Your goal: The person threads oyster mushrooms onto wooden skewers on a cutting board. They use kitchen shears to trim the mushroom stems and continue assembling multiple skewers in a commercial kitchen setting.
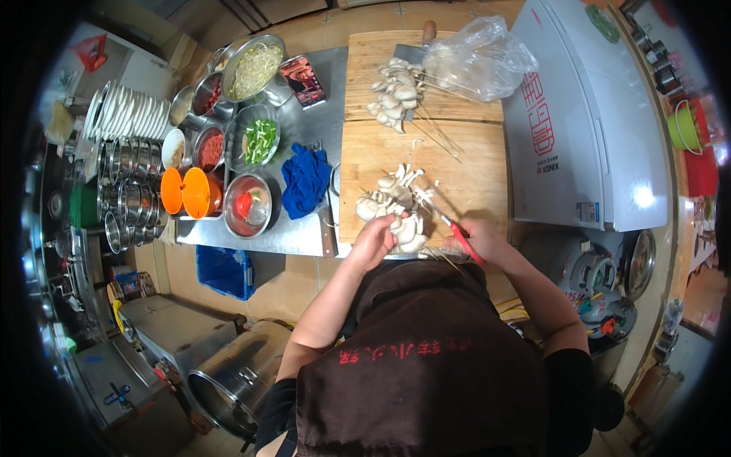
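My left hand (376, 241) holds a clump of oyster mushrooms (408, 233) over the near edge of the wooden cutting board (468, 154). In my right hand (478, 240) are red-handled scissors (455, 228), their blades pointing up and left at the mushroom stems. More cut oyster mushrooms (398, 191) lie just beyond my left hand. A second pile of oyster mushrooms (398, 94) rests on the far board, partly over the blade of a wooden-handled cleaver (429, 33). Thin wooden skewers (435, 137) lie beside that pile, near a clear plastic bag (485, 57) with pale contents.
Left of the boards lie a blue cloth (305, 180), a knife handle (329, 239), a phone (304, 81), a bowl of bean sprouts (254, 68), a bowl of chopped greens (260, 140) and orange containers (201, 193). A white chest freezer (588, 114) stands at the right.
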Demonstrator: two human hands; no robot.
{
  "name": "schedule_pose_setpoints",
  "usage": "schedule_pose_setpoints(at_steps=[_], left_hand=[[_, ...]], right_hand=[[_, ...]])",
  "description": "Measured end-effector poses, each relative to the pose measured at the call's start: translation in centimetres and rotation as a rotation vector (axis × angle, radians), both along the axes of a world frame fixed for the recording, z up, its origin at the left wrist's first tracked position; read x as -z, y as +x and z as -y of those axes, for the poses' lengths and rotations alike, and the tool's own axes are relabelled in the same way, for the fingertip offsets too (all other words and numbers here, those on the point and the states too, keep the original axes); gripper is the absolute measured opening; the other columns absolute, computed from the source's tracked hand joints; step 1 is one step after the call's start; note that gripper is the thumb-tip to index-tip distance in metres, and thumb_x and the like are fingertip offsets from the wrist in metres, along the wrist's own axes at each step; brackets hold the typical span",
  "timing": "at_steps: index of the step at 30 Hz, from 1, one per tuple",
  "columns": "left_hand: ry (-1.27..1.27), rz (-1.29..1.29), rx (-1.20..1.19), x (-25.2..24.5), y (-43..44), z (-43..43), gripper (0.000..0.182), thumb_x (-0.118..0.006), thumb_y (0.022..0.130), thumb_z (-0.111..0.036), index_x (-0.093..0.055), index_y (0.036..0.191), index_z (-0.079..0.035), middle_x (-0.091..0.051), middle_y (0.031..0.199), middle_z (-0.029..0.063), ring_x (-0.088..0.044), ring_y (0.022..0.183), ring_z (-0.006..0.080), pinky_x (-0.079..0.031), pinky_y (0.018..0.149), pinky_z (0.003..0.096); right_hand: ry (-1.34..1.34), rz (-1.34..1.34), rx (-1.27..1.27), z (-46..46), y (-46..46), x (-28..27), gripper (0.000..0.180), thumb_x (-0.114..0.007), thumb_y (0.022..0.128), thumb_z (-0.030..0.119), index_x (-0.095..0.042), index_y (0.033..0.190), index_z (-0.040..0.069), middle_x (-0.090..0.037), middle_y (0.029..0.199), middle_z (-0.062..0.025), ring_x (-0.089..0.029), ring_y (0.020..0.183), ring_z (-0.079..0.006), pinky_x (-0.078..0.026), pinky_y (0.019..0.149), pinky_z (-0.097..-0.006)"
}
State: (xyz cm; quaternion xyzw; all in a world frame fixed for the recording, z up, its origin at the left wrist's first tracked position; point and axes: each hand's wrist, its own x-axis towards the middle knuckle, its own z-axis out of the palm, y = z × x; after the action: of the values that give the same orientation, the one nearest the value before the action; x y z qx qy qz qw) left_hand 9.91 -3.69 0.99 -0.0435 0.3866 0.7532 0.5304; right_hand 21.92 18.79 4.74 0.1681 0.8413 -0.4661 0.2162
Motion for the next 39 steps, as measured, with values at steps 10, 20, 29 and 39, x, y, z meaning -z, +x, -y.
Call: schedule_pose_setpoints(at_steps=[10, 20, 29, 39], left_hand=[[-0.232, -0.139, -0.193, -2.7, -1.2, 2.1, 0.035, -0.047, 0.092, -0.028, -0.041, 0.121, -0.009, -0.054, 0.116, 0.0041, -0.053, 0.104, 0.0154, -0.04, 0.087, 0.0293], [-0.229, -0.174, -0.111, -2.2, -2.3, 0.8, 0.028, -0.053, 0.09, -0.018, -0.048, 0.115, -0.007, -0.058, 0.109, 0.0034, -0.054, 0.1, 0.0134, -0.042, 0.088, 0.0292], [-0.828, -0.919, 0.265, -2.2, -5.3, -4.1, 0.05, -0.06, 0.082, -0.031, -0.047, 0.115, 0.004, -0.059, 0.102, 0.0213, -0.058, 0.099, 0.0301, -0.045, 0.084, 0.0353], [-0.036, -0.582, -0.029, -3.9, -7.1, -2.7, 0.069, -0.052, 0.087, -0.048, -0.036, 0.133, 0.0, -0.045, 0.131, 0.0155, -0.042, 0.122, 0.0236, -0.034, 0.101, 0.0343]], right_hand=[[0.603, -0.523, 0.046, 2.1, -5.1, 4.0, 0.016, -0.066, 0.07, 0.019, -0.062, 0.074, 0.004, -0.06, 0.077, -0.0149, -0.059, 0.077, -0.0327, -0.047, 0.069, -0.0414], [0.422, -0.5, 0.159, -0.1, -4.7, 2.8, 0.018, -0.067, 0.074, 0.02, -0.059, 0.078, 0.004, -0.058, 0.074, -0.0157, -0.057, 0.068, -0.0331, -0.045, 0.059, -0.0385], [0.308, -0.407, 0.341, -2.6, -2.2, -2.0, 0.024, -0.07, 0.072, 0.015, -0.057, 0.087, 0.001, -0.056, 0.072, -0.0151, -0.053, 0.061, -0.0278, -0.043, 0.057, -0.0345], [-0.22, -0.206, 0.215, -2.0, -1.6, -4.1, 0.018, -0.07, 0.074, 0.014, -0.057, 0.077, 0.002, -0.051, 0.062, 0.0004, -0.043, 0.054, -0.0062, -0.036, 0.049, -0.0226]])
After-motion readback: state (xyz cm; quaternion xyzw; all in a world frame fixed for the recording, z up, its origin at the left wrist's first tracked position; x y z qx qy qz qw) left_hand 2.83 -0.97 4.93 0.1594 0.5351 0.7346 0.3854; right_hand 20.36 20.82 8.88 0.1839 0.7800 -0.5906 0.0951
